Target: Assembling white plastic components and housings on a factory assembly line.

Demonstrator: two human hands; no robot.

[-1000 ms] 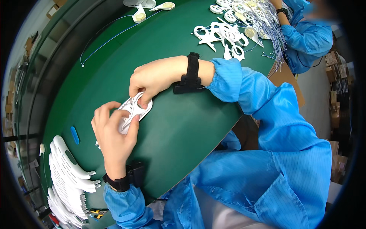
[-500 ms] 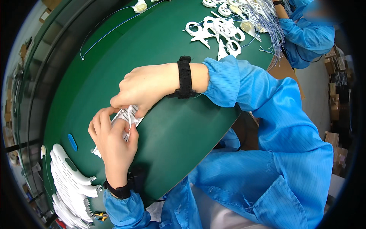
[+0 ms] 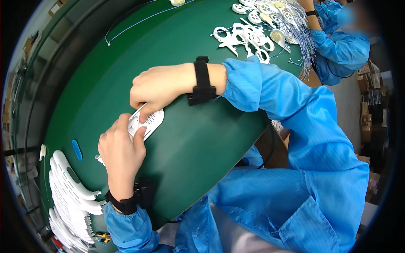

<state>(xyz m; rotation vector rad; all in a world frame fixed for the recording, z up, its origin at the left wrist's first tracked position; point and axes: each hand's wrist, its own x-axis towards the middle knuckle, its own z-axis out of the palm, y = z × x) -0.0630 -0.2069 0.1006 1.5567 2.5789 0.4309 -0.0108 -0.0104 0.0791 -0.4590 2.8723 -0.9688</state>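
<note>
We see a green desk with curved edges under the wide lens; stacked boxes stand beyond its right side. Toward the far right lie a heap of white ring-shaped parts and a bundle of pale cords, near a co-worker's blue sleeve. At the left we note a blue strip and a stack of slotted white shells.

The white shell is between the two hands, over the desk, its perforated end exposed. The left grip grasps its near-left portion; the right grip pinches the far edge, thumb inside the hollow. We judge the step in hand to be pressing or adjusting something within the shell, though the fingers hide what. The next move, we suggest, calls for a steady left hold and controlled thumb pressure.
</note>
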